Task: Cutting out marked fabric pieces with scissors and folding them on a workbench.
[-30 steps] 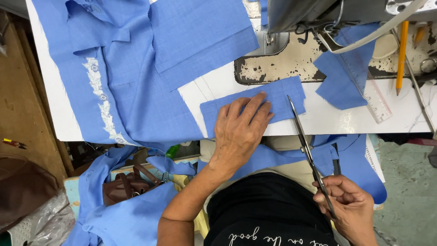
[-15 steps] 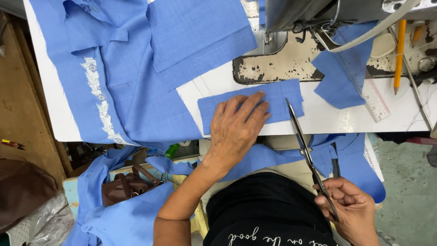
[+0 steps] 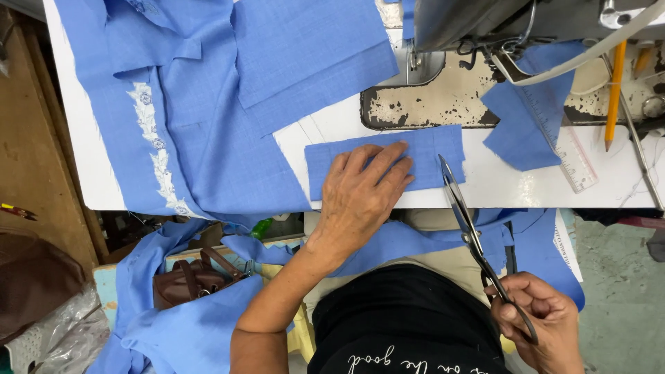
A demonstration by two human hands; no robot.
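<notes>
My left hand (image 3: 360,197) lies flat, fingers spread, on a small rectangular piece of blue cloth (image 3: 429,149) near the front edge of the white table (image 3: 499,190). My right hand (image 3: 537,322) grips the handles of long dark scissors (image 3: 464,215) below the table edge. The blades point up toward the right end of the blue piece and appear shut. A larger blue garment with white embroidery (image 3: 180,125) covers the left of the table and hangs over its edge.
A sewing machine (image 3: 485,41) stands at the back right on a worn metal plate. Beside it lie a blue scrap (image 3: 530,118), a clear ruler (image 3: 571,156) and an orange pencil (image 3: 614,93). A brown bag (image 3: 190,280) and more blue cloth sit below left.
Hardly anything has moved. My left hand stays pressed on the blue piece and the scissors keep their place at its right end.
</notes>
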